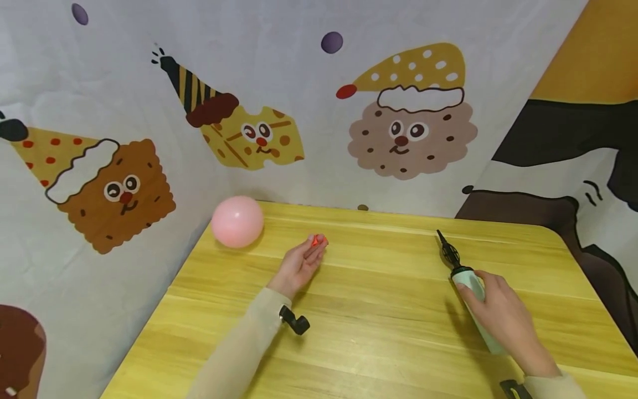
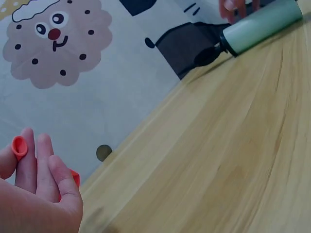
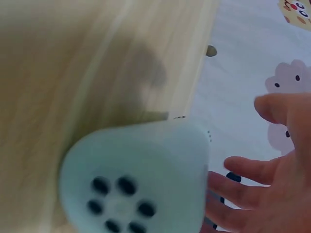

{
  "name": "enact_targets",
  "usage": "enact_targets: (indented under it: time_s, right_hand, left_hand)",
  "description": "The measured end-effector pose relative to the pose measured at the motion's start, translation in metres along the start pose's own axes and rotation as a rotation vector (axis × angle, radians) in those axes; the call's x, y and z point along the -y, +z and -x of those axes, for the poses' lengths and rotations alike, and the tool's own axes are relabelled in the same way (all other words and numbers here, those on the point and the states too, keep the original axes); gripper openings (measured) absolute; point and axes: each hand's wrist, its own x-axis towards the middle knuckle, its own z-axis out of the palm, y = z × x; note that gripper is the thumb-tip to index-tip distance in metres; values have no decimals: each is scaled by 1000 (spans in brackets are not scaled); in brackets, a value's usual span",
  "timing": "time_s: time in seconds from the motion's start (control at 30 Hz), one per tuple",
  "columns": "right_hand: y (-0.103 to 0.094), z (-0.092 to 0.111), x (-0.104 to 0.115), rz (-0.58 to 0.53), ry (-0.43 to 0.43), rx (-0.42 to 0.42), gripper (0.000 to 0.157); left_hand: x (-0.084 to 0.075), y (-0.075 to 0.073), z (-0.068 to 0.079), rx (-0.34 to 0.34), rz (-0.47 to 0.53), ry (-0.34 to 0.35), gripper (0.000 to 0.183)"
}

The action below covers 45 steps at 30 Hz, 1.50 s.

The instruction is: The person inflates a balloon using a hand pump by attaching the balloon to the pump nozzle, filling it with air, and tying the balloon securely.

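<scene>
Balloon (image 1: 317,240), red and limp, is pinched between thumb and fingers of the left hand (image 1: 298,269), above the middle of the wooden table (image 1: 374,327). At right, the right hand (image 1: 505,310) is at a pale green pump (image 1: 467,277), fingers spread; firm contact cannot be told. The pump's black nozzle (image 1: 450,254) points toward the far side. A pink balloon (image 1: 237,221), inflated, occupies the far left corner.
</scene>
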Motion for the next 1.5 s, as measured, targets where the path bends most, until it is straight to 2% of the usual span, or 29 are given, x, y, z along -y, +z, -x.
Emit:
enact_targets:
  time_s: [0.23, 0.57, 0.63, 0.73, 0.9, 1.17, 1.5]
  right_hand:
    - [-1, 2, -15, 68, 60, 146, 96]
    - [5, 4, -27, 79, 121, 221, 110]
    - [6, 3, -29, 75, 139, 242, 109]
    - [7, 2, -32, 66, 151, 265, 99]
    - [5, 1, -34, 39, 123, 261, 81]
    - [1, 1, -11, -47, 32, 200, 74]
    - [13, 8, 32, -222, 24, 279, 83]
  left_hand:
    - [6, 2, 4, 3, 73, -19, 18]
    - [12, 4, 6, 24, 110, -32, 19]
    - [13, 5, 6, 28, 108, -33, 20]
    - [13, 5, 6, 23, 108, -35, 21]
    - [13, 7, 7, 25, 110, -35, 19]
    - [14, 9, 8, 18, 114, -25, 24]
    - [16, 12, 10, 18, 100, 9, 32]
